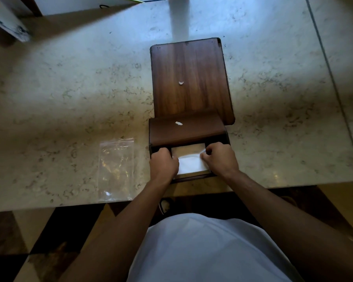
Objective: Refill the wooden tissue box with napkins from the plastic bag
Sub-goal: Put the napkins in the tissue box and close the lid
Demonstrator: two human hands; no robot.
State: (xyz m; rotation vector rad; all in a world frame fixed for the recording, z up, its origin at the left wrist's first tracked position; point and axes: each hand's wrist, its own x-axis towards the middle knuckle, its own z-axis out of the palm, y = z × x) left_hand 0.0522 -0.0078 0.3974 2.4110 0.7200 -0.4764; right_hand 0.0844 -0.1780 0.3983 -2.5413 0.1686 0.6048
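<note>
The dark wooden tissue box [186, 131] stands open near the front edge of the marble table [69, 88]. Its flat lid [190, 80] lies just behind it, with a small white scrap on it. White napkins [190, 164] sit inside the box. My left hand [163, 164] grips the napkins' left side and my right hand [219, 157] grips their right side, both partly inside the box. The clear plastic bag [115, 169] lies flat and looks empty, to the left of the box.
A white box-like object [8, 21] stands at the far left corner of the table. A seam [330, 78] runs down the tabletop at the right. The table's front edge is just below my hands, with a checkered floor [39, 241] beneath.
</note>
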